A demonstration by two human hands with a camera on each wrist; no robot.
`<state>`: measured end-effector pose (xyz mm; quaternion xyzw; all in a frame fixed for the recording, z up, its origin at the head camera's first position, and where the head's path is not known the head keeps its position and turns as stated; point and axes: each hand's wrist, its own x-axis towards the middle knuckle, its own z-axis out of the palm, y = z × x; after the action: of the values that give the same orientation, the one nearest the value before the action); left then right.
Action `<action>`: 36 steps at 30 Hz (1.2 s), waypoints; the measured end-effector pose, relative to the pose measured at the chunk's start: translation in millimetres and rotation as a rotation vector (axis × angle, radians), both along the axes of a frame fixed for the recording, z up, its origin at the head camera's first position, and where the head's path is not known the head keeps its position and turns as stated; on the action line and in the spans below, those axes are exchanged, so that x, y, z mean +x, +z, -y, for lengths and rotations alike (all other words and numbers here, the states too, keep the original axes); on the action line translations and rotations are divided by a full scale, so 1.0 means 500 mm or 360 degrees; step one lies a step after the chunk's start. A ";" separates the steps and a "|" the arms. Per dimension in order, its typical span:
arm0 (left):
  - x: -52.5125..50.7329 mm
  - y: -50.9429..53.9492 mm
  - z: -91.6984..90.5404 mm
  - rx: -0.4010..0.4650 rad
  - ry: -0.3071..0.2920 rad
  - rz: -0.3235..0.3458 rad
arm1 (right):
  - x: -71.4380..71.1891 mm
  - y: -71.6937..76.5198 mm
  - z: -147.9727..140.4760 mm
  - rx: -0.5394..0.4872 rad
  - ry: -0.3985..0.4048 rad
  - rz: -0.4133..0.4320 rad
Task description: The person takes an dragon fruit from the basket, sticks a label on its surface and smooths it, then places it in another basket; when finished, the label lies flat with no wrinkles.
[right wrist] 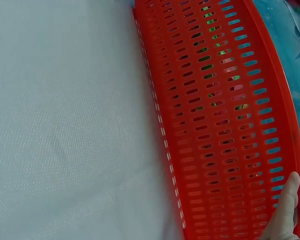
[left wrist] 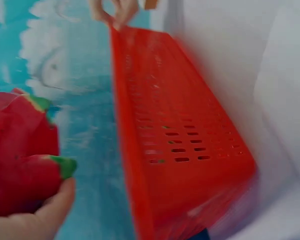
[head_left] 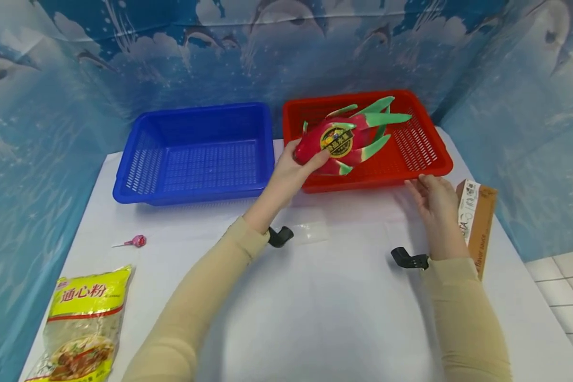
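Observation:
A red and green dragon fruit [head_left: 315, 139] with a round black and gold label is held by my left hand [head_left: 290, 165] above the red basket [head_left: 363, 187]. In the left wrist view the thumb lies against the dragon fruit [left wrist: 20, 150], which is apart from the basket rim. My right hand [head_left: 434, 204] grips the front right rim of the red basket; in the right wrist view a thumb of that hand [right wrist: 285, 215] lies on the basket's outer wall [right wrist: 215, 175]. Green and pink colours show through the slots.
Left of the red basket stands a blue basket [head_left: 196, 193]. A pink lollipop [head_left: 138, 241] and a yellow macaroni bag [head_left: 88, 305] lie at the left of the white table [head_left: 334, 307]. An orange-brown box [head_left: 482, 228] lies beside my right wrist. A dolphin-print curtain [head_left: 248, 74] hangs behind.

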<state>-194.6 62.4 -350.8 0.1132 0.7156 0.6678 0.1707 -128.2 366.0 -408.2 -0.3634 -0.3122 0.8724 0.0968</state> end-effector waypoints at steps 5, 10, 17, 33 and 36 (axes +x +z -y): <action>-0.064 -0.014 -0.079 -0.0051 -0.0017 -0.0047 | 0.001 0.001 -0.001 0.0005 -0.0019 0.0022; -0.098 -0.043 -0.130 -0.0143 -0.0122 -0.0072 | -0.001 0.005 0.003 0.0057 -0.0031 0.0090; -0.114 -0.083 -0.182 -0.0278 -0.0192 -0.0121 | -0.002 0.002 -0.001 0.0075 -0.0044 0.0055; -0.120 -0.100 -0.224 -0.0634 -0.0214 -0.0287 | 0.001 -0.006 0.003 0.0167 -0.0052 0.0029; -0.125 -0.102 -0.228 -0.0744 -0.0258 -0.0357 | -0.001 -0.005 0.003 0.0160 -0.0060 0.0026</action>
<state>-256.9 176.5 -401.7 0.2009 0.8534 0.4519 0.1648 -128.7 364.3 -410.7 -0.3711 -0.3494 0.8506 0.1288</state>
